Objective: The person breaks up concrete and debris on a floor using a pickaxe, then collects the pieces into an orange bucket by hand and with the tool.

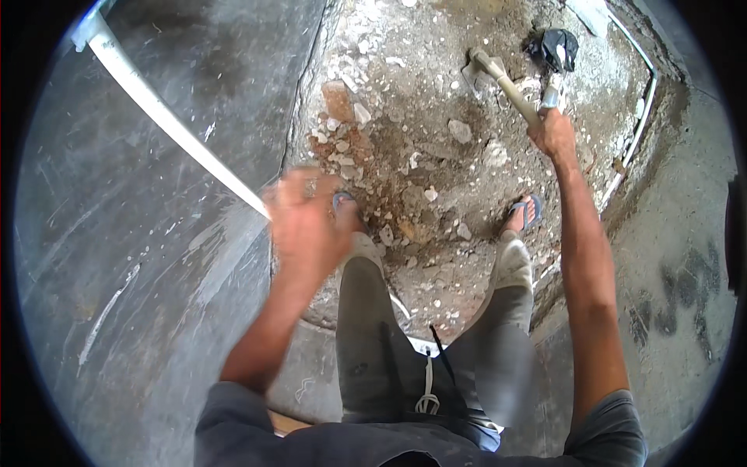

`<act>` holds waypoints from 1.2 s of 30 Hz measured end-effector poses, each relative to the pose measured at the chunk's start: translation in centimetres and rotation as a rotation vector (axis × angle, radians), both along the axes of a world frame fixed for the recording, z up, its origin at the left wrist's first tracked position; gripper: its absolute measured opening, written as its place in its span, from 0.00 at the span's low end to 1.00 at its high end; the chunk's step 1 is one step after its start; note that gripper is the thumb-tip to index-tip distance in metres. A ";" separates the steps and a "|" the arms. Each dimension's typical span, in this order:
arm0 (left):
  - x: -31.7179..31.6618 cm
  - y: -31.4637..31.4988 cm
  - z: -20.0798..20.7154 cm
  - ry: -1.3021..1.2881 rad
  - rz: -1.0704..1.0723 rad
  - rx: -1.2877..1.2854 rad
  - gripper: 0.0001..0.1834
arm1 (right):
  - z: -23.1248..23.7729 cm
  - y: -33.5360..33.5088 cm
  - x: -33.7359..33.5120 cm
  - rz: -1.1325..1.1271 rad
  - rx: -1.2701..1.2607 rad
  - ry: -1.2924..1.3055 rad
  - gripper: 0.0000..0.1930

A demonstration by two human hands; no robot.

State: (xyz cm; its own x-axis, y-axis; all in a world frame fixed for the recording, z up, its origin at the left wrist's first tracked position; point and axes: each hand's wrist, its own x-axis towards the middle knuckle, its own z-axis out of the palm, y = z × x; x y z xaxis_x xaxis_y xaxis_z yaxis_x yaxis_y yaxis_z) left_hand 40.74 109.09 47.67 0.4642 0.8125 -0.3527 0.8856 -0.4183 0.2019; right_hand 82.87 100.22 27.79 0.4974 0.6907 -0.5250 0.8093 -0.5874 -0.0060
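- Your left hand (305,222), blurred at nine o'clock, sits by the white pipe (167,121); I cannot tell its grip.
- Your right hand (554,134) clenches the hammer (506,82) at one o'clock.
- A glancing blow could fling rubble (405,167) at your sandalled feet (523,214).

Daylight falls evenly across the scene, brightest on the rubble floor (436,148) toward twelve o'clock, where pale stone chips look nearly washed out. The white pipe (167,121) at ten o'clock glares with almost no surface detail. The grey walls at nine and three o'clock sit in softer, duller light. Shadows are weak and short. The left hand (307,222) is smeared by motion blur, while the right hand (554,134) at one o'clock stays fairly sharp. Fisheye distortion bends straight edges near the rim, and a black vignette rings the whole circle.
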 end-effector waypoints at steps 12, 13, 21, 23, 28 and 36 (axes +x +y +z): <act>18.0 -18.5 -34.6 -0.838 0.996 -1.366 0.25 | 1.4 -29.1 -24.6 -0.804 0.090 0.575 0.15; 19.5 -20.4 -33.0 -0.817 1.061 -1.311 0.17 | -0.5 -30.8 -24.5 -0.821 0.075 0.542 0.15; 25.6 8.4 -30.7 -0.735 0.280 -0.068 0.18 | -16.9 -2.8 -22.9 -0.847 0.515 1.380 0.10; 26.8 13.9 -33.5 -0.529 0.284 0.051 0.21 | -19.8 3.0 -23.0 -0.871 0.498 1.527 0.07; 15.1 8.0 -47.7 -0.094 0.503 -0.326 0.21 | -21.5 -6.3 -28.9 -1.078 0.123 1.645 0.06; 19.1 -16.4 -44.5 -0.541 0.959 -0.910 0.12 | -10.7 -28.0 -22.7 -1.084 -0.105 1.208 0.06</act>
